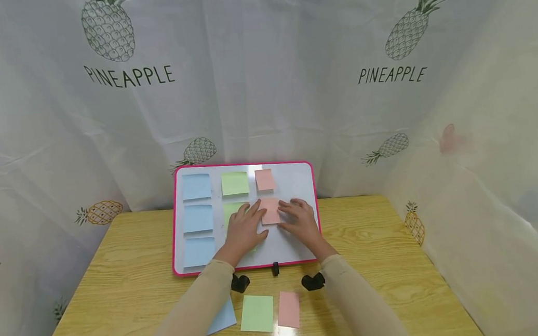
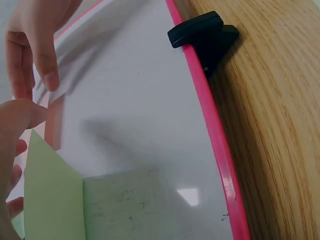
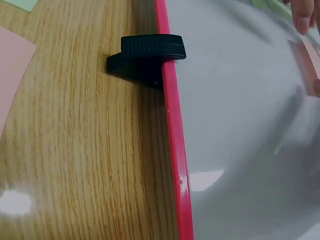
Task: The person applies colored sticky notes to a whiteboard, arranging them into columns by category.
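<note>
A whiteboard (image 1: 297, 239) with a pink frame leans up from the table, bearing rows of blue, green and pink sticky notes. Both hands are at the middle pink sticky note (image 1: 270, 212). Left fingers of my left hand (image 1: 242, 229) spread over its left side, fingertips touching its upper left edge. My right hand (image 1: 301, 220) has its fingers at the note's right edge, loosely bent. In the left wrist view, that pink note (image 2: 55, 120) lies between both hands, and a green sticky note (image 2: 50, 195) lifts off the board near the left hand. The lower green note is mostly hidden in the head view.
A blue pad (image 1: 223, 317), a green pad (image 1: 257, 313) and a pink pad (image 1: 288, 310) lie on the wooden table (image 1: 371, 286) before the board. A black clip (image 1: 275, 269) grips the board's lower edge. A pineapple-print curtain (image 1: 272, 84) hangs behind.
</note>
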Demonstrator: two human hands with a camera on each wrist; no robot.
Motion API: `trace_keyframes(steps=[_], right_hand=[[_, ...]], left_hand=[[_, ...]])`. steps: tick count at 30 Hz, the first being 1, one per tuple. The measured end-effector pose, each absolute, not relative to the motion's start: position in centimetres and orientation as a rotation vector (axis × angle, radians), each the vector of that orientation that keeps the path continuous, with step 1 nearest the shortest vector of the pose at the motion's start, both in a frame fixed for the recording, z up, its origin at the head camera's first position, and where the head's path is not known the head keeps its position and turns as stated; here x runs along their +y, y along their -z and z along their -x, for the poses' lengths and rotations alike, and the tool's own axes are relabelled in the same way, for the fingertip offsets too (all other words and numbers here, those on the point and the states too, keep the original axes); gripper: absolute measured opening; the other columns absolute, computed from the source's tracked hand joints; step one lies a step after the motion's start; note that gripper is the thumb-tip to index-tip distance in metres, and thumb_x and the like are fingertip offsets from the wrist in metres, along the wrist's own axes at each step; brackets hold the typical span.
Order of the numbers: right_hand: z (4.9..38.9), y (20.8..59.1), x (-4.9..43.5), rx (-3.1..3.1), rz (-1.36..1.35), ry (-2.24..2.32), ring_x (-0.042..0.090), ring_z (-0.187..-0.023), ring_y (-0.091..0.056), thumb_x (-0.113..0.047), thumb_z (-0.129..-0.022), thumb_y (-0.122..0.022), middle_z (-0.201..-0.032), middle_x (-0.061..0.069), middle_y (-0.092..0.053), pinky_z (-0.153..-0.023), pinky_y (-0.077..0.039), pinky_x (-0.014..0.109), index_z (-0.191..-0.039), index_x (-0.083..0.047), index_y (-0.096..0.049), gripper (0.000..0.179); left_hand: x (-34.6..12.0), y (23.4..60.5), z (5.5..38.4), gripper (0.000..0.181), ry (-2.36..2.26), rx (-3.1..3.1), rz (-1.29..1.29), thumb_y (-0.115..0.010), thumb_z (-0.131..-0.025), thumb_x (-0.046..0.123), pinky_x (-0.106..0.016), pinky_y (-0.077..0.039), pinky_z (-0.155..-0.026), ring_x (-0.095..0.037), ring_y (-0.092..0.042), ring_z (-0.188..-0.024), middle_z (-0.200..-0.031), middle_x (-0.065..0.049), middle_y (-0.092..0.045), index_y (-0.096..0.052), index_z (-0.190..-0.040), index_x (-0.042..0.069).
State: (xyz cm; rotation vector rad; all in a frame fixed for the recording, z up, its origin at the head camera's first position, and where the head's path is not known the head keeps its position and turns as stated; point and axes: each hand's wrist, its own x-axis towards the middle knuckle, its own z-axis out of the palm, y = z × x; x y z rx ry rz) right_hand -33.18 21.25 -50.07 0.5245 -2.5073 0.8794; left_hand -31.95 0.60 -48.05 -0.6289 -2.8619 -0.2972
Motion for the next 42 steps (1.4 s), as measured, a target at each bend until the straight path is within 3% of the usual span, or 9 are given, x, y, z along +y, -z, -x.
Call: trace_keyframes(steps=[10,19,26,35,42], right_hand=[[31.1,49.4,21.5,-2.587,-0.514,-1.122,0.021,-0.127,-0.042,-0.017,-0.074,-0.087,-0.130,-0.010,-0.061,-0.100,-0.041,0.048,-0.123,-0.015,-0.070,0.052],[27.6,50.6,22.6,-2.612,-0.582,-1.315,0.024,-0.123,-0.045,-0.013,-0.076,-0.085,-0.127,-0.006,-0.063,-0.098,-0.044,0.050,-0.121,-0.013,-0.070,0.048],[25.1,52.2,23.5,-2.594,-0.699,-1.286,0.018,-0.113,-0.052,-0.016,-0.075,-0.086,-0.119,-0.007,-0.064,-0.093,-0.048,0.039,-0.118,-0.013,-0.072,0.046],[22.2,54.2,23.4,-2.512,-0.832,-1.360,0.023,-0.105,-0.058,-0.010,-0.075,-0.085,-0.111,0.004,-0.069,-0.090,-0.048,0.032,-0.114,-0.004,-0.071,0.042],[18.5,51.7,22.3,-2.592,-0.760,-1.475,0.030,-0.102,-0.060,-0.001,-0.075,-0.082,-0.109,0.014,-0.068,-0.090,-0.050,0.036,-0.112,0.003,-0.069,0.040]], left_hand=[[0.2,47.4,30.0,0.063,0.381,-2.831,0.657,-0.070,-0.086,0.045,-0.055,-0.033,-0.105,-0.031,-0.030,-0.140,-0.156,-0.001,-0.032,-0.051,-0.141,0.021],[0.4,48.1,27.9,0.059,0.463,-2.777,0.755,-0.071,-0.086,0.042,-0.053,-0.037,-0.103,-0.031,-0.041,-0.131,-0.149,-0.003,-0.043,-0.054,-0.138,0.020],[0.2,49.8,26.6,0.056,0.443,-2.745,0.820,-0.069,-0.087,0.043,-0.051,-0.037,-0.102,-0.028,-0.043,-0.128,-0.148,-0.001,-0.045,-0.055,-0.136,0.020],[0.4,51.0,23.8,0.052,0.661,-2.756,0.855,-0.071,-0.087,0.040,-0.052,-0.038,-0.101,-0.027,-0.046,-0.126,-0.142,-0.002,-0.050,-0.058,-0.133,0.019],[0.5,52.4,21.5,0.052,0.768,-2.765,0.870,-0.072,-0.087,0.037,-0.053,-0.039,-0.100,-0.027,-0.049,-0.124,-0.136,-0.003,-0.055,-0.059,-0.132,0.016]])
